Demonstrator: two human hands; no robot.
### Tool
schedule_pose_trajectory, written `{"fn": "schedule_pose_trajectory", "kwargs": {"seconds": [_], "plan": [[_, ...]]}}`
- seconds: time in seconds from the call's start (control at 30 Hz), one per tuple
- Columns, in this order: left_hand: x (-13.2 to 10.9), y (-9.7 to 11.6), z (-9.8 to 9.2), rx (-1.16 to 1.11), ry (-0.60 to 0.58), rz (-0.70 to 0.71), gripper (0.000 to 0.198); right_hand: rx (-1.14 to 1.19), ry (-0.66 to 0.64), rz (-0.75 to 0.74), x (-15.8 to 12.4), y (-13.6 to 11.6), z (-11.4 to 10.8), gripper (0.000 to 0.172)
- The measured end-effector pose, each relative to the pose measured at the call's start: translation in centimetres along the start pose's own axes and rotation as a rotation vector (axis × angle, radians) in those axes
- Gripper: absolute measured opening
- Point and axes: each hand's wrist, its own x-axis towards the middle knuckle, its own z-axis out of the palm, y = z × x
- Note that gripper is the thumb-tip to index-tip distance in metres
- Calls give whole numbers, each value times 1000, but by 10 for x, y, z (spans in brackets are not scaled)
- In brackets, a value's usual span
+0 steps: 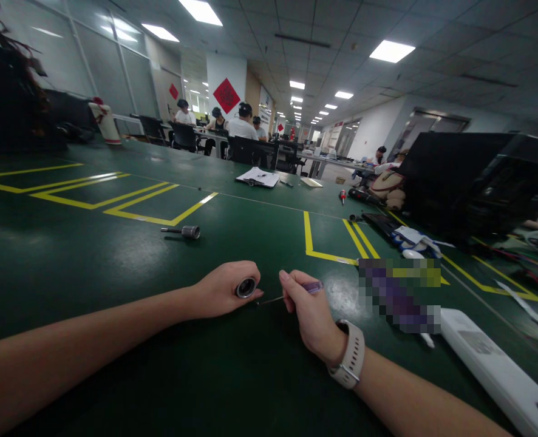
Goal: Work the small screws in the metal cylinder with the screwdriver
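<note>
My left hand point(226, 288) is closed around a metal cylinder point(246, 287), whose round hollow end faces me; the rest of it is hidden in my fingers. Pinched in my right hand point(306, 306) is a slim screwdriver point(313, 287) with a purple, see-through handle. Its thin shaft points left, and the tip is near my left fingertips, apart from the cylinder's open end. Farther off to the left, a metal part with a knurled round head and a thin stem point(189, 232) lies on the green table point(150, 358). A pale watch strap is around my right wrist.
Yellow tape lines point(139, 217) mark the tabletop. To the right lie a white box-like device point(501, 370), a pixelated purple item point(396, 297), and a red screwdriver point(342, 196). A clipboard point(257, 176) lies at the far edge; a black case point(460, 182) stands right. People sit beyond.
</note>
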Motion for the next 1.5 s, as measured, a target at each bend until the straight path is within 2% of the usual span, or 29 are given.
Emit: {"fn": "schedule_pose_trajectory", "kwargs": {"seconds": [0.23, 0.37, 0.47, 0.67, 0.77, 0.9, 1.0, 1.07, 1.27, 1.37, 1.43, 1.5], "plan": [[0, -1, 2, 22, -30, 15, 13, -31, 31, -28, 1, 1, 0, 39], [0, -1, 1, 15, -40, -5, 9, 38, 69, -123, -2, 4, -2, 39], [0, -1, -1, 0, -22, -36, 7, 49, 8, -216, -7, 1, -3, 35], [-1, -2, -1, 14, 15, -73, 3, -257, -170, -421, -17, -19, -1, 19], [-1, -1, -1, 28, 11, -84, 2, -379, -214, -512, -20, -25, 3, 12], [0, 1, -1, 87, 50, -84, 4, -511, -225, -539, -24, -25, 9, 11], [0, 1, -1, 134, 64, -51, 6, -502, -189, -495, -24, -22, 10, 12], [1, 0, -2, 143, 54, -28, 7, -423, -165, -407, -21, -19, 8, 13], [1, -2, -2, 99, 65, -31, 9, 77, -176, -7, -4, -12, 0, 18], [1, -2, -2, 41, 95, -51, 11, 296, -212, 138, 1, -11, -1, 16], [2, -2, -2, 23, 105, -67, 12, 335, -216, 161, 1, -10, 0, 16], [2, -2, -2, 25, 106, -74, 11, 267, -187, 104, -2, -10, 1, 16]]}}
